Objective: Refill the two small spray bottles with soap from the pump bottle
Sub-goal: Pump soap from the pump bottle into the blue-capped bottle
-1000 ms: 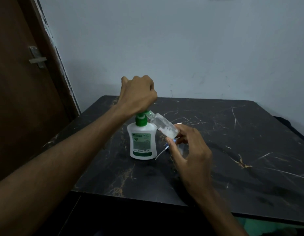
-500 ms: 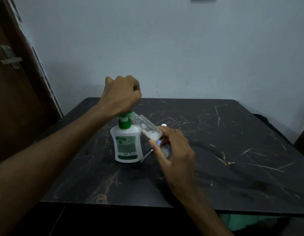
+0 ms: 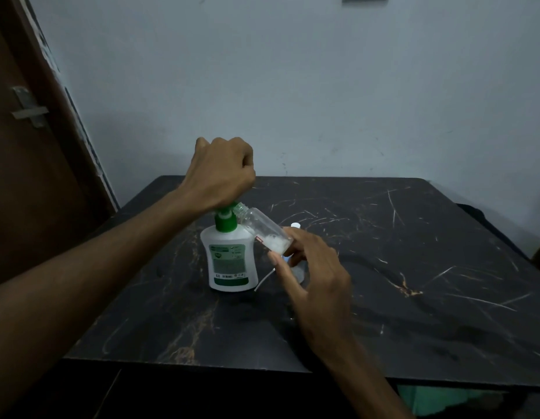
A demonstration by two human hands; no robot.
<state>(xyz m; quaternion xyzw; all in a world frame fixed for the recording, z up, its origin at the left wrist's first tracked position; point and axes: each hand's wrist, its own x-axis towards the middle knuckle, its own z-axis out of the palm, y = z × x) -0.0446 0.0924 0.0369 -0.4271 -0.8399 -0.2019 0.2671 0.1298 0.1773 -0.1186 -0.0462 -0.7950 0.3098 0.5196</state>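
Now the left hand (image 3: 221, 173) fists on the pump (image 3: 224, 213) — right hand (image 3: 311, 267) pinches a tilted bottle (image 3: 264, 229) at its spout, over the counter (image 3: 383, 267).

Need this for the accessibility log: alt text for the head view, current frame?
A left hand presses down on the green pump of a white soap bottle while the right hand holds a small clear spray bottle tilted with its open neck at the pump's spout, white soap pooled in its lower end. Both are over a dark marbled table against a pale wall.

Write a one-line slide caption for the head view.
Left hand presses pump bottle; right hand tilts small spray bottle at its nozzle.
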